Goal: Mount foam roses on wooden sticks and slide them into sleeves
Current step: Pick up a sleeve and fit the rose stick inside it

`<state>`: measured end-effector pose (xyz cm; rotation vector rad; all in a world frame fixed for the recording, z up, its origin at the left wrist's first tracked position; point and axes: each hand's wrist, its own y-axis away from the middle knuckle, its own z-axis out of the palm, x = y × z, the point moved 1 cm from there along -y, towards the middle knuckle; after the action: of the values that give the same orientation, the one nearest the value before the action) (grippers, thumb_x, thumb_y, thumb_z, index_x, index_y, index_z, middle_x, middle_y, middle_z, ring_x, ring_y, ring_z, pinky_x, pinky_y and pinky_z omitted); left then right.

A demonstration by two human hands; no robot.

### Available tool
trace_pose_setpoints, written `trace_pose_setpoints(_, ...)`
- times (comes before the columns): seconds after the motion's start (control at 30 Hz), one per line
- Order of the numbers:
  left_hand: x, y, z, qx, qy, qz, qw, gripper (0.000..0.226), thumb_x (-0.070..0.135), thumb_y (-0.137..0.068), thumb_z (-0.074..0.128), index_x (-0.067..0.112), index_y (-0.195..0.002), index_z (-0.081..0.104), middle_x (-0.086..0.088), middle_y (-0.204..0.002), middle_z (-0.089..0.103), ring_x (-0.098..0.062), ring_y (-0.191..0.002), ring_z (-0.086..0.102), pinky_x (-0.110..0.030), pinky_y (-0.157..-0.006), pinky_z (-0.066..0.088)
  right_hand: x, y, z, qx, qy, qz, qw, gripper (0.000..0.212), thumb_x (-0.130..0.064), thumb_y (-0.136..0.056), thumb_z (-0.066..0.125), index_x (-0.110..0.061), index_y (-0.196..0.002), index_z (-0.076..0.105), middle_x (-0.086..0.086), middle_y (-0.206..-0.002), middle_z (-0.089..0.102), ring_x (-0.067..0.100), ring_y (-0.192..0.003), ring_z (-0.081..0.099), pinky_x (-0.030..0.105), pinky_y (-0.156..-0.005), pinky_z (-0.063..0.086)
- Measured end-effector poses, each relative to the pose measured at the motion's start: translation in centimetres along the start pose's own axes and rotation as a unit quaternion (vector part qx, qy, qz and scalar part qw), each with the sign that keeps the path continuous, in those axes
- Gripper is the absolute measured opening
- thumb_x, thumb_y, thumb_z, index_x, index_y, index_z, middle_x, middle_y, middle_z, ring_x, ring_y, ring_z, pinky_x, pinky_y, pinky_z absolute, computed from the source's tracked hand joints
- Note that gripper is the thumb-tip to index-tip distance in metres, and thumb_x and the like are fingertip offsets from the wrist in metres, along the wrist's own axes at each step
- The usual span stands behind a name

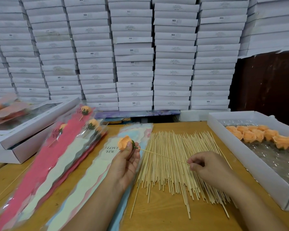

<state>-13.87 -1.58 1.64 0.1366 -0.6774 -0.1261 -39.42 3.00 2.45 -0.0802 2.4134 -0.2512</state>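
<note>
rose [123, 142] and stick [163, 156] (both pinched)

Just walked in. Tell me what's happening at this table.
A person is mounting a foam rose on a stick: the left hand holds the rose, the right hand pinches the stick's far end. More sticks lie below, loose roses wait in the tray, and sleeved roses lie left.

Orange foam rose [124, 142] with green base sits on a thin wooden stick [163, 156], slanting above the loose stick pile [177, 165].
</note>
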Motion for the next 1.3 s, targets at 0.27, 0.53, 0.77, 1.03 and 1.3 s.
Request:
trace_pose_setpoints(0.27, 0.0, 0.0, 0.0, -0.004, 0.009, 0.013, 1.000, 0.014, 0.013, -0.095, 0.061, 0.001, -0.100, 0.067, -0.012, -0.084, 0.074, -0.014, -0.069, 0.073, -0.021, -0.060, 0.061, -1.0, 0.6, 0.2, 0.036, 0.006, -0.020, 0.999, 0.019, -0.022, -0.090, 0.072, -0.031, -0.073, 0.067, -0.011, -0.072, 0.065, 0.003, -0.066, 0.059, 0.011, -0.054, 0.038)
trace_pose_setpoints(0.53, -0.1, 0.0, -0.1, -0.007, 0.005, 0.016, 1.000, 0.016, 0.012, -0.095, 0.061, -0.001, -0.103, 0.066, -0.013, -0.086, 0.074, -0.014, -0.070, 0.073, -0.022, -0.062, 0.061, -0.5, 0.6, 0.7, -0.021, 0.069, -0.047, 0.996, 0.031, -0.026, -0.101, 0.052, -0.028, -0.073, 0.064, -0.006, -0.072, 0.068, -0.003, -0.052, 0.055, 0.015, -0.048, 0.038)
trace_pose_setpoints(0.77, -0.1, 0.2, 0.1, 0.001, 0.017, 0.017, 1.000, 0.016, 0.012, -0.097, 0.059, -0.001, -0.105, 0.065, -0.013, -0.085, 0.074, -0.014, -0.068, 0.073, -0.022, -0.062, 0.061, -0.8, 0.6, 1.0, 0.000, 0.014, -0.039, 0.999, 0.019, -0.031, -0.090, 0.071, -0.033, -0.072, 0.064, -0.009, -0.072, 0.064, 0.004, -0.065, 0.059, 0.015, -0.057, 0.043)
trace_pose_setpoints(1.03, -0.1, 0.3, 0.3, 0.002, 0.007, 0.008, 1.000, 0.019, 0.013, -0.093, 0.063, 0.000, -0.107, 0.065, -0.013, -0.091, 0.074, -0.015, -0.072, 0.072, -0.023, -0.064, 0.062, -0.6, 0.7, 1.0, -0.027, 0.010, -0.057, 0.998, 0.033, -0.024, -0.100, 0.056, -0.028, -0.069, 0.065, -0.009, -0.070, 0.069, -0.002, -0.047, 0.052, 0.015, -0.046, 0.040)
trace_pose_setpoints(1.3, 1.9, 0.8, 2.4, -0.010, -0.117, 0.005, 0.993, 0.031, 0.028, -0.093, 0.066, 0.008, -0.116, 0.058, -0.016, -0.118, 0.068, -0.027, -0.111, 0.067, -0.033, -0.084, 0.061, -1.2, 0.4, 0.0, 0.034, -0.115, -0.027, 0.992, 0.029, -0.022, -0.096, 0.062, -0.025, -0.069, 0.072, -0.010, -0.073, 0.074, 0.027, -0.076, 0.070, 0.042, -0.078, 0.057)
